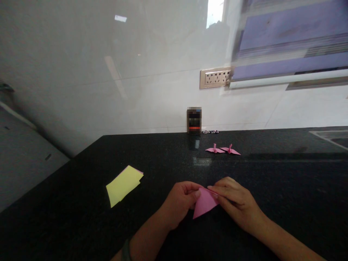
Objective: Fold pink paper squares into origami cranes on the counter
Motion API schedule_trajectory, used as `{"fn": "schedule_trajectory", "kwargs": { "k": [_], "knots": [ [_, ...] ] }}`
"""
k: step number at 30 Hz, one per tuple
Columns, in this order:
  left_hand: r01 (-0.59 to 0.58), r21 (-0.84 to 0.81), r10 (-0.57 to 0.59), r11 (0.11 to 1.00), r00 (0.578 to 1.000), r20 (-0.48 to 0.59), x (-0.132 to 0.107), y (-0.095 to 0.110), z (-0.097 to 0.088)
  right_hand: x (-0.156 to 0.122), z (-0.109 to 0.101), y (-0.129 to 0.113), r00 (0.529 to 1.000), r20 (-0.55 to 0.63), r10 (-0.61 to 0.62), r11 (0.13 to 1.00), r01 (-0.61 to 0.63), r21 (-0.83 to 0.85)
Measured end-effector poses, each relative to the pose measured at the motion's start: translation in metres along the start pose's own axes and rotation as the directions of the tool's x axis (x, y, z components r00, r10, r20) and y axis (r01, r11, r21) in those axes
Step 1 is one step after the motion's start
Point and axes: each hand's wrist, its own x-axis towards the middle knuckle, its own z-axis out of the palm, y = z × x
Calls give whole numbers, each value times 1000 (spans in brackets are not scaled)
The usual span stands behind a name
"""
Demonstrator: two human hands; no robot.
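Note:
A pink paper (204, 203) folded into a triangle lies on the black counter (81, 217) in front of me. My left hand (181, 201) pinches its left upper edge with fingers closed. My right hand (235, 201) presses on its right upper edge, fingers together along the fold. Both hands rest low on the counter.
A stack of yellow paper sheets (123, 185) lies to the left. Two finished pink paper cranes (223, 149) sit further back. A small dark box (194, 120) stands against the white wall, a socket strip (216, 78) above it. A sink edge (330, 137) shows at far right.

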Motion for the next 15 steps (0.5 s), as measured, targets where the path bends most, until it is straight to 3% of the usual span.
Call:
{"fn": "schedule_trajectory", "kwargs": {
  "k": [5, 15],
  "knots": [
    [1, -36, -3, 999, 999, -49, 4, -6, -6, -1, -3, 3, 986, 74, -149, 968, 161, -191],
    [39, -153, -44, 988, 999, -30, 4, -6, -8, 2, -7, -2, 948, 227, -223, 911, 286, -297]
  ]
}}
